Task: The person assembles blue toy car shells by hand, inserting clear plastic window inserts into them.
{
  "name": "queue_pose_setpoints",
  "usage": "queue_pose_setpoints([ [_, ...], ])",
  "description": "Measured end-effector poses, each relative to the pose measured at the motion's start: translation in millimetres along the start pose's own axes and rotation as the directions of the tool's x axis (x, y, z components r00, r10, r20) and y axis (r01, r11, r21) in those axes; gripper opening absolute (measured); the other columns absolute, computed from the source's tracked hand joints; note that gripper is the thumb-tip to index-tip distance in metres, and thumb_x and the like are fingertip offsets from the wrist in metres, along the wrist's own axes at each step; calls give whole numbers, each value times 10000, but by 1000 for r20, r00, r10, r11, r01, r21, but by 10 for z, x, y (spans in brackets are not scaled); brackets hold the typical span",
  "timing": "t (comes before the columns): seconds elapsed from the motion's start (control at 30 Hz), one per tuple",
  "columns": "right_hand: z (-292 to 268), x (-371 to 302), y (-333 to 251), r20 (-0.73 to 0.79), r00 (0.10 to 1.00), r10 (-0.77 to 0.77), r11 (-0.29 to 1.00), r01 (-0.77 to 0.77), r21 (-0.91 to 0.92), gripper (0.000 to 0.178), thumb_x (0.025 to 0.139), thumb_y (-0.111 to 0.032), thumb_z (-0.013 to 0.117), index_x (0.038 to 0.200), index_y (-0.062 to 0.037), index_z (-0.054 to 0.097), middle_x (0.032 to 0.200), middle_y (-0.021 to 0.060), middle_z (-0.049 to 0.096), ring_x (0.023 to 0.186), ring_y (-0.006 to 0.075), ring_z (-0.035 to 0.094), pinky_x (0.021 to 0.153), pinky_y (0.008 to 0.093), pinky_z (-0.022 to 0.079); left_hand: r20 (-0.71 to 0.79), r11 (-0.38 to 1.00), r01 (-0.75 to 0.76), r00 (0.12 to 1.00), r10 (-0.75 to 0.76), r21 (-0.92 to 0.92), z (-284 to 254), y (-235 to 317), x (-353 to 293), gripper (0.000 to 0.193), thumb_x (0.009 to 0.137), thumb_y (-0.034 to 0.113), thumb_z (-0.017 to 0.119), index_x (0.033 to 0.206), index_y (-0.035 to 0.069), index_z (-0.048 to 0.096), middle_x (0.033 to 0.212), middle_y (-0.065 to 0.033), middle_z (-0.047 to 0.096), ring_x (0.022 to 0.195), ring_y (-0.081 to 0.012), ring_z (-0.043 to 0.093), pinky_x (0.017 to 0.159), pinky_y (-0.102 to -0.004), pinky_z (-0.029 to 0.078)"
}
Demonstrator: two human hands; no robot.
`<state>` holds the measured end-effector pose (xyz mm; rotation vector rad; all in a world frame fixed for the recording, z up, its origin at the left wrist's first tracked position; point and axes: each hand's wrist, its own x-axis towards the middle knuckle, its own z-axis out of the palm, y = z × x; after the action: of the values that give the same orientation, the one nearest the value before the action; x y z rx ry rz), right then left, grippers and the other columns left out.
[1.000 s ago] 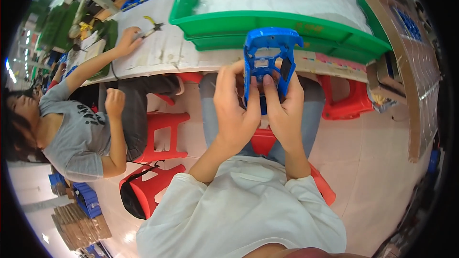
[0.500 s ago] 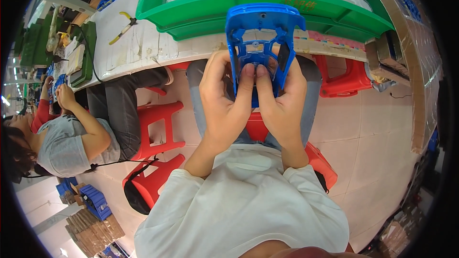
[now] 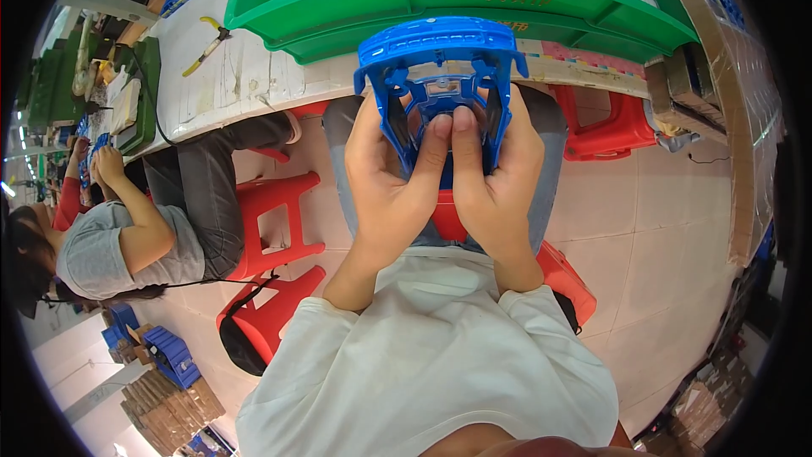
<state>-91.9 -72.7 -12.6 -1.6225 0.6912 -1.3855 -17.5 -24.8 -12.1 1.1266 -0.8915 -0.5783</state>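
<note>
Both my hands grip a blue plastic toy car body (image 3: 440, 34), held up in front of my lap near the table edge. Its hollow side faces me, with dark side panels and a clear part inside. My left hand (image 3: 389, 169) wraps the left side and my right hand (image 3: 499, 173) wraps the right. Side by side, my two thumbs press on the inside near its lower end. Most of my other fingers are hidden behind the body.
Beyond my hands, a green plastic bin (image 3: 364, 8) with white bagged material sits on the white table (image 3: 245, 76). Yellow-handled pliers (image 3: 205, 52) lie left of it. Red stools (image 3: 275, 220) stand around. A co-worker (image 3: 144, 237) sits at left. A cardboard-edged partition (image 3: 732, 118) rises at right.
The blue car body has tilted and turned in my hands, its top edge shifting left, so more of its inside shows. Both thumbs stay pressed inside it.
</note>
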Motion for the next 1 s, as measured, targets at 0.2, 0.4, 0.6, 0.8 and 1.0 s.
queue_pose_setpoints([
  [0.2, -55, -35, -54, 78, 995, 54, 996, -59, 60, 178, 723, -58, 501, 887, 8, 489, 748, 110, 508, 622, 208, 506, 539, 270, 399, -25, 999, -38, 999, 38, -25, 5, -23, -31, 306, 748, -12, 597, 1022, -19, 460, 949, -74, 536, 851, -110, 515, 725, -227, 423],
  [0.4, -51, -40, -46, 65, 996, -59, 998, 60, -12, 219, 680, -94, 520, 867, 15, 490, 730, 105, 495, 607, 212, 498, 522, 273, 397, -35, 995, -74, 997, 72, -66, 26, 17, -33, 281, 736, -11, 616, 975, -18, 468, 897, -73, 558, 798, -108, 532, 686, -226, 438],
  [0.6, -68, -68, -46, 70, 992, -103, 988, 110, -112, 256, 656, -133, 521, 867, 7, 482, 709, 107, 480, 567, 226, 487, 461, 289, 387, -62, 987, -146, 988, 142, -71, 18, -29, -42, 263, 719, -22, 630, 933, -12, 477, 856, -54, 556, 757, -101, 528, 648, -221, 441],
  [0.8, -45, -83, -89, 78, 995, -60, 991, 69, -116, 250, 672, -123, 518, 878, 12, 479, 718, 109, 481, 563, 223, 479, 479, 281, 390, -80, 993, -113, 991, 110, -37, 24, 45, -19, 256, 717, -1, 637, 927, -14, 491, 848, -50, 553, 753, -94, 520, 654, -211, 430],
  [1.0, 3, -110, 17, -26, 1000, 11, 984, -7, 177, 157, 766, -80, 477, 893, 13, 482, 708, 71, 501, 570, 117, 451, 509, 226, 358, -13, 992, -70, 997, 72, 103, -41, 80, 8, 288, 729, -29, 565, 1003, -22, 478, 849, -59, 536, 732, -96, 489, 634, -216, 408],
])
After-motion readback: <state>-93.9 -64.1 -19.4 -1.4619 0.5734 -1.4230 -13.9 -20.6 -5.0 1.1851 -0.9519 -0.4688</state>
